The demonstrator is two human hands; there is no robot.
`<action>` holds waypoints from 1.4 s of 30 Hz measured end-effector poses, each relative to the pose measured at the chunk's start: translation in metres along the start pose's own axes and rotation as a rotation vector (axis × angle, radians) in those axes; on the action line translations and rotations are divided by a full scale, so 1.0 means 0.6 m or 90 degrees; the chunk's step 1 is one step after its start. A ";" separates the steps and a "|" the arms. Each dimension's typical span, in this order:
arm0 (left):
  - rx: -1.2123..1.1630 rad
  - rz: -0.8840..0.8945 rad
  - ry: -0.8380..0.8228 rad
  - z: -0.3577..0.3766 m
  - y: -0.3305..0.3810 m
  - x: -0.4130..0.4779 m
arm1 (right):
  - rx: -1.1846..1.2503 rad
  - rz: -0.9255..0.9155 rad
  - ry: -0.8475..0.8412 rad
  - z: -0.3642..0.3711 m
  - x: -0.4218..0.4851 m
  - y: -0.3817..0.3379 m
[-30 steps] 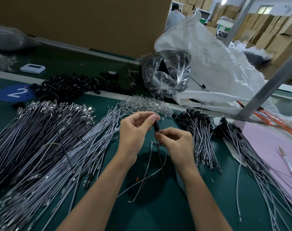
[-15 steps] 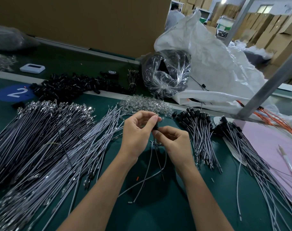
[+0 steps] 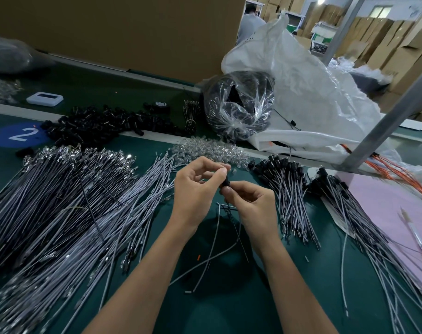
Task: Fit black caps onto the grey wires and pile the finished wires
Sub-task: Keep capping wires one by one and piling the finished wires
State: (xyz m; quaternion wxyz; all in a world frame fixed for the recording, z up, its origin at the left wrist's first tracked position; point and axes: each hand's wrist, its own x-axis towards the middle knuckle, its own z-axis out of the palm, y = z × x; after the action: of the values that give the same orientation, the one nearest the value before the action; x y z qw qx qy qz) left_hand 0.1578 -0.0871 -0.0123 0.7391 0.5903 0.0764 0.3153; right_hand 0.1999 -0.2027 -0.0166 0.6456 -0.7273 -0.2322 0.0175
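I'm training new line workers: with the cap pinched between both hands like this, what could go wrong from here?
The black cap is pinched only by fingertips of the left hand and right hand; it could slip and vanish among the loose wires below. The wire dangling from the right hand might snag those when carried to the capped pile. Fingers hide the joint, so a half-seated cap may pass unnoticed.
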 end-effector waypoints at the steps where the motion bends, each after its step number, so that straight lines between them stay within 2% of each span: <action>1: -0.013 -0.003 -0.004 -0.001 0.001 0.001 | 0.000 -0.004 -0.005 0.000 0.000 0.001; 14: -0.105 -0.070 -0.107 -0.006 -0.001 0.001 | 0.090 0.010 -0.012 -0.007 0.009 0.008; 24: -0.218 -0.131 -0.068 0.004 -0.009 -0.003 | 0.103 0.005 0.027 -0.002 0.009 0.005; 27: -0.192 -0.164 -0.093 0.001 -0.010 -0.001 | 0.105 -0.001 0.045 -0.003 0.010 0.005; 29: -0.123 -0.181 -0.121 -0.001 -0.011 -0.001 | 0.115 0.002 0.048 -0.005 0.011 0.006; 32: -0.047 -0.162 -0.146 0.002 -0.009 -0.003 | 0.126 0.007 0.055 -0.008 0.011 0.009; 36: -0.122 -0.120 -0.084 0.007 -0.005 -0.003 | 0.109 -0.005 0.023 -0.002 0.008 0.007; 42: -0.123 -0.062 -0.059 0.012 -0.002 -0.007 | 0.121 -0.008 0.007 0.009 0.003 0.006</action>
State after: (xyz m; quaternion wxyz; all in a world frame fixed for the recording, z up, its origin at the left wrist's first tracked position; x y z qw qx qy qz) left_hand 0.1583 -0.0957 -0.0122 0.8095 0.5260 0.0402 0.2577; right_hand 0.2011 -0.1975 -0.0205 0.7132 -0.6612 -0.2306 0.0315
